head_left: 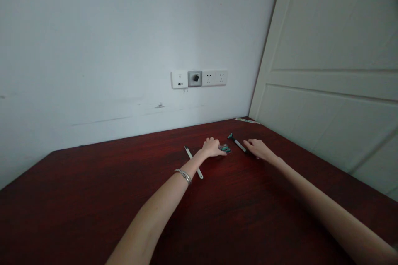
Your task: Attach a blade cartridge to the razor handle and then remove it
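Note:
My left hand, with a silver bracelet on its wrist, has its thumb and fingers around a small clear pack with teal pieces inside. The hand covers the pack's left side. To the right lies a razor with a dark teal head and a grey and black handle. My right hand has its curled fingers at the lower end of that handle, partly hiding it. Under my left forearm a slim white stick with a dark tip and a rounded end lies slantwise on the table.
The dark red wooden table meets a white wall behind. A thin pale strip lies at its far right corner. Sockets and a grey switch plate are on the wall. A white panelled door borders the right side.

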Motion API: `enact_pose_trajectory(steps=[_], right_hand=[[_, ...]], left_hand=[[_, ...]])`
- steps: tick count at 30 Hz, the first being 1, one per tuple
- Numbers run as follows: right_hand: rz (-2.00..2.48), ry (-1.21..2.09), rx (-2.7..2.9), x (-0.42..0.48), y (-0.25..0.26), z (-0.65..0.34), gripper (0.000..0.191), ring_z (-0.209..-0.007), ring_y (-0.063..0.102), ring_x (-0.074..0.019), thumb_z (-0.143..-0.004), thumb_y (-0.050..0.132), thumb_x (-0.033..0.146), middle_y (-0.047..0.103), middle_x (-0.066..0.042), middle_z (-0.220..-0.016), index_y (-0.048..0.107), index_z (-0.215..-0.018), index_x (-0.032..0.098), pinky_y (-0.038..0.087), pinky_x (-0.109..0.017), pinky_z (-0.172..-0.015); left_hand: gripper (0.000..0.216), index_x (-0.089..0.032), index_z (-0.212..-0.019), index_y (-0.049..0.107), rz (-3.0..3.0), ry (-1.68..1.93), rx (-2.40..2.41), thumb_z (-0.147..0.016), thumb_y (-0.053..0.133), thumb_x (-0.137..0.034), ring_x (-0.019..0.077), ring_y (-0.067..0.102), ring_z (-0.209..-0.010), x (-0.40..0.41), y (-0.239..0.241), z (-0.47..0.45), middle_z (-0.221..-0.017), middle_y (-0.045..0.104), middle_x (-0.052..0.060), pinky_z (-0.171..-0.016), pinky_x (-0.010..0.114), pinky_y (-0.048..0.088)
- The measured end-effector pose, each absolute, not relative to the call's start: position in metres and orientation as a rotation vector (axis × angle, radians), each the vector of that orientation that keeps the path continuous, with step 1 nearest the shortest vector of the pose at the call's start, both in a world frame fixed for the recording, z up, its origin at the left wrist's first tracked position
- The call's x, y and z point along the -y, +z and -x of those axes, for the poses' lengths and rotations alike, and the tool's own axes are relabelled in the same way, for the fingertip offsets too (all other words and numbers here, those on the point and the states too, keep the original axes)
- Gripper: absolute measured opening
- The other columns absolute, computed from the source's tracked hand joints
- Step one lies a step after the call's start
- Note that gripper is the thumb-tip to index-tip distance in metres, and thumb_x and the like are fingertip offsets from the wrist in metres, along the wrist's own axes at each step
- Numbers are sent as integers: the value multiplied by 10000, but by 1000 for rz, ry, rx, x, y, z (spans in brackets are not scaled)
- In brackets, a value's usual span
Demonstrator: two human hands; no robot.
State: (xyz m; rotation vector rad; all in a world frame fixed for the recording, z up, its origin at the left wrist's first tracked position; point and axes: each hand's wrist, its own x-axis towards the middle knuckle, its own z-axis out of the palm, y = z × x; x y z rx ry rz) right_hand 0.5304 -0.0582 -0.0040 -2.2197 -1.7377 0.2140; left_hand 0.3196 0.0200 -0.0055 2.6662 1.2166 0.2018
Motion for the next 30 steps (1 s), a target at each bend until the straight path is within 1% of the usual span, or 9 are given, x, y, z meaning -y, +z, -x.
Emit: enact_pose_trajectory(steps=[3, 7, 12, 16, 23, 26, 28, 30], right_hand=[[2145, 121, 1720, 58, -2, -526, 422, -568, 585, -155, -886, 329, 387, 648, -89, -681, 607, -686, 142, 374, -230, -553], [2063, 14, 1706, 56, 6, -520, 393, -602, 553, -156, -866, 347, 388, 621, -68, -649, 542, -605, 169, 339, -238, -580], [1934, -70, 1688, 56, 16, -510, 381, -560, 491, -137, -844, 365, 391, 568, -35, -570, 461, -536, 187, 316, -235, -569], [1872, -72, 1667, 60, 20, -501, 368, -527, 456, -128, -820, 393, 380, 532, -19, -520, 427, -505, 193, 303, -231, -541], [1833, -63, 1716, 61, 14, -490, 327, -504, 447, -124, -798, 415, 361, 502, -8, -501, 418, -517, 194, 283, -233, -517], [1836, -75, 1740, 60, 13, -486, 296, -504, 452, -122, -782, 430, 332, 512, -9, -502, 441, -522, 190, 284, -231, -516], [1869, -64, 1769, 60, 14, -481, 285, -505, 459, -124, -773, 443, 329, 522, -12, -503, 469, -526, 187, 284, -230, -513], [1923, -41, 1806, 60, 15, -473, 284, -511, 476, -130, -770, 457, 340, 536, -18, -508, 495, -534, 185, 286, -231, -513]], left_hand=[[633, -153, -1039, 572, -2673, 222, -1203, -617, 626, -622, 336, 463, -1115, -21, -7, -319, -1171, 530, 165, -829, 356, 414], [611, -143, -1008, 588, -2660, 192, -1203, -623, 623, -616, 340, 474, -1094, -23, -7, -322, -1163, 533, 174, -826, 357, 408], [631, -145, -1019, 587, -2641, 186, -1204, -620, 614, -633, 341, 462, -1097, -25, -7, -330, -1164, 519, 178, -846, 370, 398], [637, -157, -1047, 565, -2623, 184, -1201, -628, 609, -634, 349, 431, -1129, -25, -7, -337, -1202, 486, 181, -861, 388, 394], [588, -177, -1024, 553, -2619, 183, -1192, -645, 607, -623, 349, 431, -1123, -25, -5, -343, -1181, 478, 172, -862, 405, 398], [603, -184, -1042, 546, -2610, 196, -1177, -642, 605, -631, 353, 429, -1124, -25, -7, -343, -1176, 472, 172, -863, 415, 398], [630, -185, -1081, 532, -2593, 246, -1174, -648, 594, -638, 358, 420, -1133, -28, -8, -340, -1190, 457, 179, -859, 420, 400], [613, -181, -1095, 533, -2560, 374, -1180, -686, 555, -637, 352, 417, -1137, -34, -7, -334, -1197, 456, 184, -858, 417, 401]])
